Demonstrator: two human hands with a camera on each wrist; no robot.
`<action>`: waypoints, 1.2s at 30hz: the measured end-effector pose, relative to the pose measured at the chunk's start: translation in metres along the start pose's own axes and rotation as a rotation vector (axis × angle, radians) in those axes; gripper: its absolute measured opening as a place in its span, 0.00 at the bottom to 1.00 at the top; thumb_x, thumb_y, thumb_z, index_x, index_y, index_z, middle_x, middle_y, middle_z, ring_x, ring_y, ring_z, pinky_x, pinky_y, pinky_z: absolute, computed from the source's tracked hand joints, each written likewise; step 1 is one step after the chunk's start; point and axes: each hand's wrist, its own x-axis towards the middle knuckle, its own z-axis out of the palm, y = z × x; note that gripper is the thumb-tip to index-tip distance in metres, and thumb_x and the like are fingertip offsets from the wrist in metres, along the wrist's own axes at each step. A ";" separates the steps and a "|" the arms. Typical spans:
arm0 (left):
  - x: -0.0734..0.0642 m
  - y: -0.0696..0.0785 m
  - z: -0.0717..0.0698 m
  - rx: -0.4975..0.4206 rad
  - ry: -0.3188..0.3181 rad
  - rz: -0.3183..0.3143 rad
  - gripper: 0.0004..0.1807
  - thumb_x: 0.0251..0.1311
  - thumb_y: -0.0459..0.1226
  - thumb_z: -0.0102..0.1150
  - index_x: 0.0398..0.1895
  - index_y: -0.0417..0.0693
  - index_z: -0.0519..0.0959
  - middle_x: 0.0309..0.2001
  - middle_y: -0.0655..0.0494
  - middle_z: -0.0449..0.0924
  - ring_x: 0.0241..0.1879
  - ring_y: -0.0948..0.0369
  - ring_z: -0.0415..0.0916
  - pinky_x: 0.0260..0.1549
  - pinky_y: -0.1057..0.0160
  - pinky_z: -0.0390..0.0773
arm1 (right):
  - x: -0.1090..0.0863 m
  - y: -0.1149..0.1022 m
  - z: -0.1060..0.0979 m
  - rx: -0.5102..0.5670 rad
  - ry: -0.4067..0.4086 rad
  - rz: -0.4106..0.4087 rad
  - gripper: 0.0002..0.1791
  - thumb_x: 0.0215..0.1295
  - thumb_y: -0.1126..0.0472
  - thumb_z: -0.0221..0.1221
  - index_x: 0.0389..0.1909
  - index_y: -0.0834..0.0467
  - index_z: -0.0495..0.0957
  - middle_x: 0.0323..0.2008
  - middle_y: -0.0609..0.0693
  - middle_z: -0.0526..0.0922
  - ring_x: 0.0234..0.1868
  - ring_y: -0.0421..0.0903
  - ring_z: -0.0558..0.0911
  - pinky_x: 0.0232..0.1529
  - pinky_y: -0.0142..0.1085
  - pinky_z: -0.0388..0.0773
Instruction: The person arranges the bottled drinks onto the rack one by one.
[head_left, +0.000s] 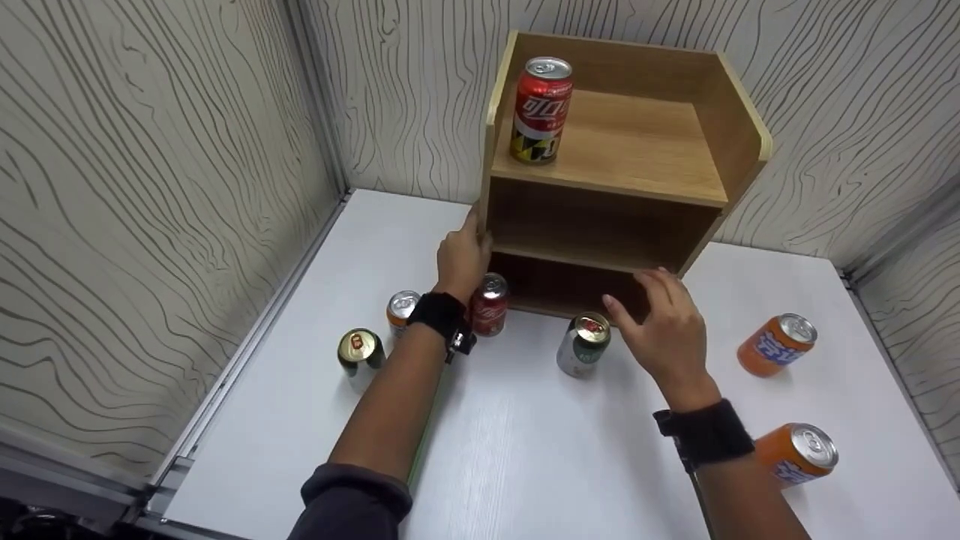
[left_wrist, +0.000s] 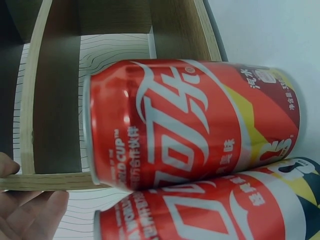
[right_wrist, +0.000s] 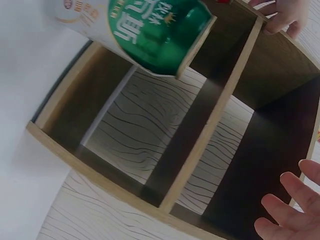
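Observation:
A small wooden shelf [head_left: 622,142] with open compartments stands at the back of the white table. My left hand [head_left: 459,259] grips the front edge of its left side panel, thumb on one face and fingers on the other in the left wrist view. My right hand [head_left: 667,326] is held, fingers apart, before the lower right of the shelf, holding nothing. Left of it stands a green-and-white can [head_left: 583,346]. A red cola can [head_left: 490,306] stands beside my left wrist; the left wrist view shows a second red can [left_wrist: 200,215] against it.
Another red cola can [head_left: 541,111] stands on the shelf's top, at the left. Left of my left forearm are a dark green can [head_left: 360,356] and a partly hidden orange can [head_left: 402,307]. Two orange cans [head_left: 776,345] stand at the right, one partly behind my right forearm.

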 end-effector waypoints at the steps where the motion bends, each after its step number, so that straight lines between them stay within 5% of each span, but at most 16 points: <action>1: 0.000 0.000 0.000 0.000 -0.008 -0.002 0.28 0.76 0.39 0.57 0.77 0.47 0.68 0.44 0.41 0.92 0.37 0.50 0.91 0.36 0.52 0.88 | -0.002 0.001 0.001 -0.003 -0.002 0.001 0.30 0.56 0.52 0.76 0.51 0.71 0.83 0.51 0.69 0.87 0.58 0.67 0.85 0.58 0.62 0.82; 13: 0.001 -0.002 -0.001 0.002 -0.013 -0.021 0.29 0.76 0.39 0.57 0.78 0.49 0.68 0.46 0.40 0.91 0.40 0.48 0.91 0.40 0.50 0.88 | -0.032 0.011 0.018 -0.038 -0.121 0.049 0.36 0.52 0.46 0.79 0.52 0.70 0.83 0.53 0.71 0.86 0.57 0.68 0.85 0.56 0.60 0.83; 20: 0.001 -0.002 0.000 -0.010 -0.002 -0.003 0.27 0.76 0.39 0.57 0.76 0.48 0.69 0.45 0.40 0.91 0.39 0.47 0.91 0.38 0.49 0.88 | -0.047 0.014 0.026 -0.068 -0.265 0.104 0.45 0.49 0.42 0.79 0.59 0.70 0.79 0.57 0.71 0.84 0.60 0.68 0.84 0.58 0.58 0.83; 28: 0.001 -0.002 0.000 -0.006 0.026 0.025 0.22 0.75 0.38 0.58 0.68 0.43 0.75 0.37 0.38 0.90 0.34 0.44 0.90 0.35 0.45 0.86 | -0.057 0.015 0.035 -0.004 -0.492 0.286 0.53 0.55 0.39 0.76 0.71 0.69 0.68 0.66 0.71 0.77 0.67 0.68 0.78 0.64 0.60 0.79; 36: 0.000 -0.003 0.000 -0.009 0.048 0.039 0.21 0.74 0.38 0.59 0.67 0.43 0.75 0.38 0.37 0.90 0.33 0.44 0.89 0.34 0.45 0.85 | -0.065 0.017 0.044 0.091 -0.601 0.444 0.63 0.55 0.38 0.76 0.80 0.65 0.54 0.73 0.73 0.69 0.67 0.72 0.77 0.64 0.64 0.77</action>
